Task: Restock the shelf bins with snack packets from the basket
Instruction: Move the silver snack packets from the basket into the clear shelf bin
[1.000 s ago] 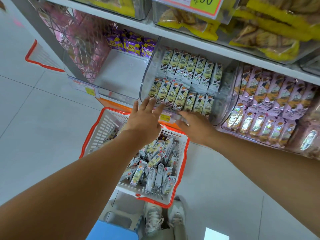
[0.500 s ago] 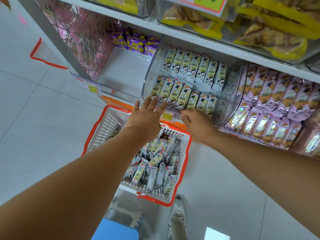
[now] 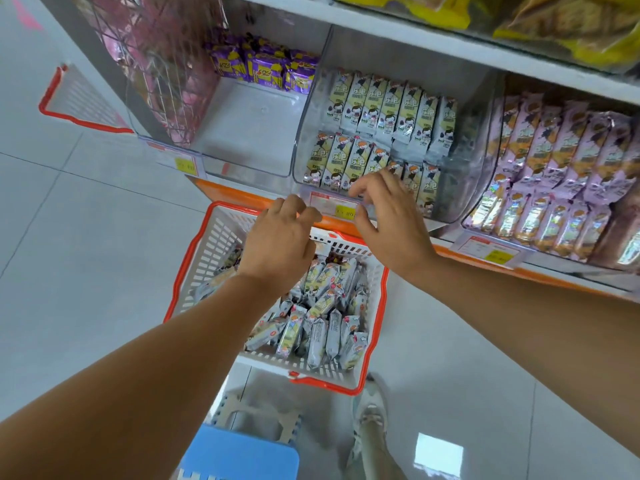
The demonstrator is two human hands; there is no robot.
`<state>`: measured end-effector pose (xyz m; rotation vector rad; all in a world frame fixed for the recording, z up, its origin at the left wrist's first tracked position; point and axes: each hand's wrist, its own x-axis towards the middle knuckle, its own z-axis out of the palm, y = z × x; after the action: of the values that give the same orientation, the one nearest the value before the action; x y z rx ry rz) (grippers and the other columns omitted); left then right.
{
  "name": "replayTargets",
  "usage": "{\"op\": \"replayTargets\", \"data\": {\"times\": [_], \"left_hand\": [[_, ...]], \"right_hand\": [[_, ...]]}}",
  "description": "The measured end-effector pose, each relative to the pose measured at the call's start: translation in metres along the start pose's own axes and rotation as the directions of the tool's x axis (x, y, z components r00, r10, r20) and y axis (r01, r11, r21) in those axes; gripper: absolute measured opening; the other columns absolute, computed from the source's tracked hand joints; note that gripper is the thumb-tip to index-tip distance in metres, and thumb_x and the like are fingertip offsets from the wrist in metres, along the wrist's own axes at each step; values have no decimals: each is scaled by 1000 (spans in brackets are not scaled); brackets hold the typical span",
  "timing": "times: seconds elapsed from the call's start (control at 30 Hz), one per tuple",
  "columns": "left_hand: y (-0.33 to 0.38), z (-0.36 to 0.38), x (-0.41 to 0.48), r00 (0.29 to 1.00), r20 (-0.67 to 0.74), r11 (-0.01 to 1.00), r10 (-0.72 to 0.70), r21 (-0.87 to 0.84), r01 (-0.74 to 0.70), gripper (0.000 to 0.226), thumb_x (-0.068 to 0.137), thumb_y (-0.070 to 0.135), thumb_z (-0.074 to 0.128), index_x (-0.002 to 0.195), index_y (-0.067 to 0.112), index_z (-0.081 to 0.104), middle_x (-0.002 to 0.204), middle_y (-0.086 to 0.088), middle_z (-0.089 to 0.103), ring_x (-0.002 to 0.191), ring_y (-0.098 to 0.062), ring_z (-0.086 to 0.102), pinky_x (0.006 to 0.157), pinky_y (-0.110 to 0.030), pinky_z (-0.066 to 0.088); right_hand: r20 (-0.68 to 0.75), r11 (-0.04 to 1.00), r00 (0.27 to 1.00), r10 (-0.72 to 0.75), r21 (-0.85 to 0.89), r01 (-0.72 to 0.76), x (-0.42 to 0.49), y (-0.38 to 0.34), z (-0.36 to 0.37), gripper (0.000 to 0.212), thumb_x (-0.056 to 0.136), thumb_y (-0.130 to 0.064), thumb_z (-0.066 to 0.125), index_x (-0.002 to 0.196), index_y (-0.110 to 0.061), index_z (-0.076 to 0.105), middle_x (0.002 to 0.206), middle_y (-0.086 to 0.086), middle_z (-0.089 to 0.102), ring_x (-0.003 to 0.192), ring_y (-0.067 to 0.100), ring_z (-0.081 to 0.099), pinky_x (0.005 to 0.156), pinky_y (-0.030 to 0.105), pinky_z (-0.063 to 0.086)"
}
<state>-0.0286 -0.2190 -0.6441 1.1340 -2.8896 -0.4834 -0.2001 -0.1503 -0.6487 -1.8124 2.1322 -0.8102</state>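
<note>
Shop shelf (image 3: pixel 433 46), snack packets (image 3: pixel 381 109) in bin (image 3: pixel 304 157) beyond left grip (image 3: pixel 280 240) and right grip (image 3: pixel 391 220), both loosely curled, empty, basket (image 3: pixel 380 323) below

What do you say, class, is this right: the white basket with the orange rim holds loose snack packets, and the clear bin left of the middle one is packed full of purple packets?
Not quite. The head view shows the left clear bin mostly bare: purple packets sit only along its back. The basket does hold loose snack packets.
</note>
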Motion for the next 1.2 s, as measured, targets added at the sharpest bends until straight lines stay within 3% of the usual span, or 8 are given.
{"op": "replayTargets", "data": {"times": [0.2, 0.37, 0.57, 0.9, 1.0, 1.07, 1.13, 1.2], "left_hand": [[-29, 7, -21, 983, 181, 999, -26, 24, 22, 35, 91, 20, 49, 125, 20, 58, 125, -6, 55, 117, -25, 46, 96, -41, 43], [-60, 11, -49, 928, 369, 999, -43, 46, 28, 35, 94, 23, 45, 129, 23, 54, 137, -5, 50, 126, -25, 43, 106, -43, 39], [-90, 16, -79, 864, 503, 1000, -30, 15, 26, 34, 97, 22, 44, 130, 18, 53, 123, -8, 55, 118, -27, 50, 94, -41, 48], [-92, 44, -75, 822, 559, 990, -112, -13, 144, 34, 96, 21, 45, 128, 14, 55, 118, -10, 60, 107, -29, 57, 90, -43, 51], [-87, 54, -74, 794, 589, 980, -151, -17, 199, 35, 95, 22, 47, 128, 13, 54, 120, -10, 62, 109, -28, 58, 91, -43, 52], [-82, 61, -72, 779, 600, 973, -181, -6, 231, 33, 95, 21, 48, 126, 11, 53, 117, -10, 62, 106, -26, 58, 89, -42, 52], [-78, 69, -68, 773, 604, 968, -196, -6, 250, 34, 95, 21, 47, 127, 11, 53, 118, -12, 62, 106, -26, 58, 90, -42, 51], [-75, 77, -65, 763, 611, 964, -210, 1, 265, 39, 96, 21, 46, 133, 12, 51, 128, -13, 59, 114, -28, 57, 94, -40, 49]], "right_hand": [[46, 990, 992, 115, 74, -119, -18, -27, 19, 10, 93, -9, 50, 100, -13, 57, 78, -16, 39, 61, 2, 41, 57, 29, 35], [182, 947, 936, 302, 60, -317, -33, -53, 43, 16, 95, -12, 51, 109, -13, 60, 101, -1, 55, 76, 12, 52, 68, 36, 50], [398, 806, 732, 552, -32, -591, -52, -81, 62, 31, 97, -17, 51, 128, -12, 50, 132, 11, 48, 103, 25, 56, 85, 34, 44], [528, 746, 603, 598, -91, -660, -66, -71, 82, 41, 98, -17, 52, 137, -10, 43, 139, 13, 44, 116, 27, 52, 102, 40, 41], [567, 739, 575, 590, -94, -667, -71, -54, 81, 40, 97, -15, 52, 136, -9, 43, 140, 14, 45, 113, 25, 55, 91, 34, 45], [596, 736, 556, 579, -90, -671, -74, -43, 79, 41, 97, -13, 51, 137, -9, 42, 137, 14, 46, 88, 18, 59, 70, 25, 44], [618, 727, 532, 579, -95, -680, -76, -33, 80, 40, 98, -12, 49, 136, -8, 40, 123, 14, 50, 67, 12, 53, 52, 22, 38], [631, 722, 517, 578, -101, -684, -79, -23, 84, 40, 98, -13, 49, 137, -6, 38, 106, 9, 50, 67, 13, 50, 50, 23, 35]]}}
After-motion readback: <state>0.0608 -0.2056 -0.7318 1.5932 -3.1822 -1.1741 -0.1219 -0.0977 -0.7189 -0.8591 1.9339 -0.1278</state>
